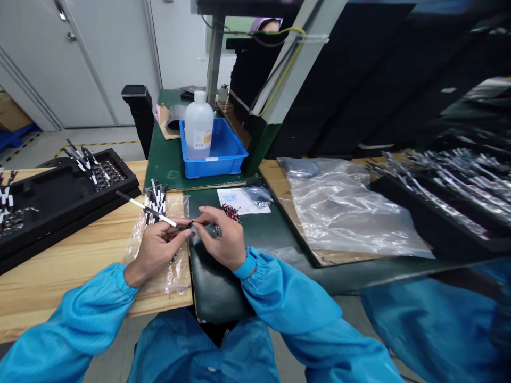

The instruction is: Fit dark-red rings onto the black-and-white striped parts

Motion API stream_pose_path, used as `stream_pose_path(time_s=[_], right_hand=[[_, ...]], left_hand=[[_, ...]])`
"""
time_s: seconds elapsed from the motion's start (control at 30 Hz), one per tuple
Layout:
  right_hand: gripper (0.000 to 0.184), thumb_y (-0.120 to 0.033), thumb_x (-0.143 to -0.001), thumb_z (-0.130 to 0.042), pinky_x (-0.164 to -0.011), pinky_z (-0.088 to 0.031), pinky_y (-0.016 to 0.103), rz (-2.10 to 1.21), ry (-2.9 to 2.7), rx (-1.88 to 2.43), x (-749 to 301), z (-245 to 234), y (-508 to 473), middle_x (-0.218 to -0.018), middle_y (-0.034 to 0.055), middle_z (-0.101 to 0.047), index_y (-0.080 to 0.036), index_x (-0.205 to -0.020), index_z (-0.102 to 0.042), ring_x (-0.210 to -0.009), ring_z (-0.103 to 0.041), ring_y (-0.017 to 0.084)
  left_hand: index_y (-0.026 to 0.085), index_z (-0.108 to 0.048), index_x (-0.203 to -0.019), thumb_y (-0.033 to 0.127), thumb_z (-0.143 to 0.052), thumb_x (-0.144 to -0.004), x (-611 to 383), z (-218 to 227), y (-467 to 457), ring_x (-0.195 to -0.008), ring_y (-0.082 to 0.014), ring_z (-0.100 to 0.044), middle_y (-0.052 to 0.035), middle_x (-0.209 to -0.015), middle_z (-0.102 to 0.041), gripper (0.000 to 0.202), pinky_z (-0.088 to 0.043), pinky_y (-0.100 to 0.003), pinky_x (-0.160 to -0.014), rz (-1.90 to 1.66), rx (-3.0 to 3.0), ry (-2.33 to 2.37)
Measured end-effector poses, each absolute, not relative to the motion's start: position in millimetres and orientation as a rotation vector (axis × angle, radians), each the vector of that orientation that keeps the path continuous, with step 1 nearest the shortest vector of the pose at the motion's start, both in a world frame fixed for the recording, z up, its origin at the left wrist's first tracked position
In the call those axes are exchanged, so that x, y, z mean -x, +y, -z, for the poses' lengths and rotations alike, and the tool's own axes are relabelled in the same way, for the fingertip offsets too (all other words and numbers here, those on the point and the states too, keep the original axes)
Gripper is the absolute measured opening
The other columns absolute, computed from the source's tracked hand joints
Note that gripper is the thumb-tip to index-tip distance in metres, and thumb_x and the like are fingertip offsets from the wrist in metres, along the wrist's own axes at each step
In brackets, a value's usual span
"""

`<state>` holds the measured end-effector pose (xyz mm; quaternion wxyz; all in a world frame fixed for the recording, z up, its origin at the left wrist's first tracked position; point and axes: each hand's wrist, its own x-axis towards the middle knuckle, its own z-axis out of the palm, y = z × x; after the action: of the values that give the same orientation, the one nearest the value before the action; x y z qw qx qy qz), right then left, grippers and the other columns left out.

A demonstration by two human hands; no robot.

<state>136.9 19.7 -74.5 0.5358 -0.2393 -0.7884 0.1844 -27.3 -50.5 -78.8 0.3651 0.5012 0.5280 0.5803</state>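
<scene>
My left hand [157, 247] is closed in a pinch on a thin black-and-white flex cable [154, 211], whose free end points up and left. A small dark part sits at the cable's near end, between both hands. My right hand [221, 242] meets it there with thumb and forefinger pressed together; whatever is in that pinch is too small to make out. Beyond the right fingers lies a pile of tiny dark red and black pieces [230, 212]. More flex cables [156, 199] lie on a clear plastic bag [173, 279] behind and under my left hand.
A blue bin [215, 166] holds a large white bottle [198, 125]. Black trays with flex cables stand left [51, 205] and right [423, 213]. A printed paper [245, 201] and a big plastic bag [347, 207] lie rightward. A slanted post [295, 64] rises behind.
</scene>
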Motion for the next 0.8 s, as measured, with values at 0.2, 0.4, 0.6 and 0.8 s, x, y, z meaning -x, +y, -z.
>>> stream_pose_path(time_s=[0.2,0.4,0.6,0.8], right_hand=[[0.038,-0.016,-0.090,-0.065,-0.082,-0.063,0.029,-0.492,-1.856,0.601,-138.0,75.8,19.2,-0.091,0.0014,-0.076,-0.024,-0.125,-0.054,-0.083,-0.075,0.015],[0.038,-0.016,-0.090,-0.065,-0.083,-0.063,0.029,-0.503,-1.848,0.592,-137.8,75.2,19.0,-0.092,0.0017,-0.076,-0.024,-0.126,-0.053,-0.084,-0.076,0.015],[0.040,-0.016,-0.090,-0.066,-0.080,-0.062,0.028,-0.547,-1.826,0.618,-137.9,74.4,18.3,-0.090,0.0011,-0.076,-0.023,-0.127,-0.051,-0.081,-0.075,0.015],[0.042,-0.017,-0.090,-0.065,-0.080,-0.061,0.027,-0.567,-1.810,0.634,-137.3,74.4,17.2,-0.089,0.0005,-0.076,-0.023,-0.128,-0.050,-0.079,-0.075,0.014]], left_hand=[[0.015,-0.077,-0.107,0.032,-0.077,-0.082,28.9,77.7,-52.4,-0.079,-0.0221,-0.077,-0.0089,-0.093,-0.080,0.030,-0.065,-0.029,-0.073,-1.441,-1.341,1.403],[0.016,-0.078,-0.107,0.032,-0.077,-0.082,28.1,78.9,-53.3,-0.078,-0.0229,-0.077,-0.0088,-0.094,-0.080,0.030,-0.065,-0.030,-0.072,-1.446,-1.387,1.422],[0.017,-0.078,-0.109,0.031,-0.078,-0.081,29.4,83.4,-54.0,-0.079,-0.0233,-0.077,-0.0087,-0.096,-0.080,0.031,-0.066,-0.032,-0.074,-1.441,-1.426,1.450],[0.016,-0.078,-0.111,0.032,-0.078,-0.082,29.2,82.7,-53.7,-0.078,-0.0230,-0.077,-0.0090,-0.099,-0.080,0.033,-0.066,-0.031,-0.073,-1.439,-1.457,1.471]])
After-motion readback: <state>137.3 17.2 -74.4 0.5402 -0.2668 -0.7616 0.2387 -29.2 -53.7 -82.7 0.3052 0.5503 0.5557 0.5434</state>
